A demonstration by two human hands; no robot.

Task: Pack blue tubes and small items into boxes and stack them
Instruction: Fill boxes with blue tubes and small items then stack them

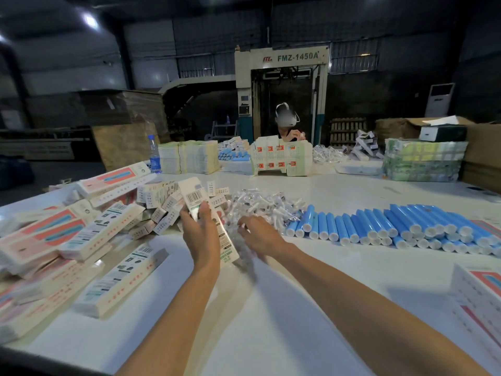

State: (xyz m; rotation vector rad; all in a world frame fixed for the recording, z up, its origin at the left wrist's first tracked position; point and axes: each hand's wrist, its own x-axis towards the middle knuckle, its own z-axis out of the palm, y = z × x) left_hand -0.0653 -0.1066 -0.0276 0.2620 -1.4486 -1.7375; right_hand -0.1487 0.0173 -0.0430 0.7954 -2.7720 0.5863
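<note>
My left hand [199,229] grips a long white box [195,196] with a barcode, held tilted above the table. Beside it, my right hand [259,233] pinches a clear plastic packet [244,253], blurred, at the box's lower end. Behind my hands lies a heap of small clear-wrapped items [260,203]. A row of blue tubes [393,226] with white caps lies on the table to the right. Packed long boxes [81,240] are piled at the left, with small white boxes [162,202] behind them.
The white table [298,308] stretches forward. Across it a person works behind flat cartons [282,158], stacked sheets [189,157], more blue tubes [233,156] and a wrapped bundle [423,158]. A water bottle [154,153] stands at the left. A printed box [479,294] lies near right.
</note>
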